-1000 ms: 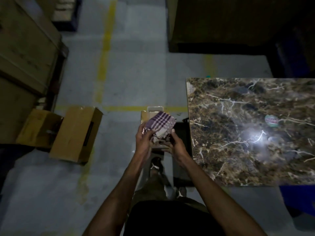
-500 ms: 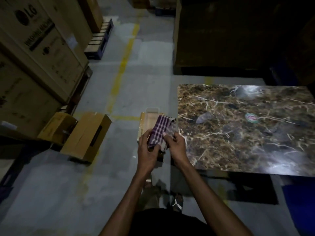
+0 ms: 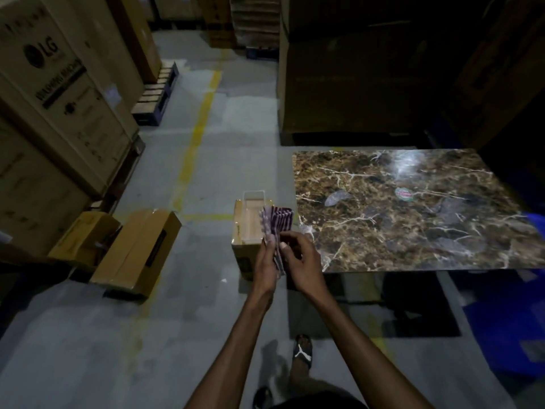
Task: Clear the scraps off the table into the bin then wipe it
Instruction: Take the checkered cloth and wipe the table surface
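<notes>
Your left hand (image 3: 267,261) and right hand (image 3: 303,258) both grip the cloth (image 3: 277,228) over the box (image 3: 247,228), just beside the table (image 3: 413,231).

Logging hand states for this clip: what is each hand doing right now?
Left hand: grips the folded checked cloth.
Right hand: fingers curled, pinching the same cloth.

1. I see the table (image 3: 413,219) at right of centre, a sticker (image 3: 403,193) on it.
2. The open box (image 3: 246,231) stands just left of the table's near corner.
3. Both hands (image 3: 287,261) hold a cloth (image 3: 277,228) over that box.
4. Cartons (image 3: 129,249) lie at lower left.
</notes>
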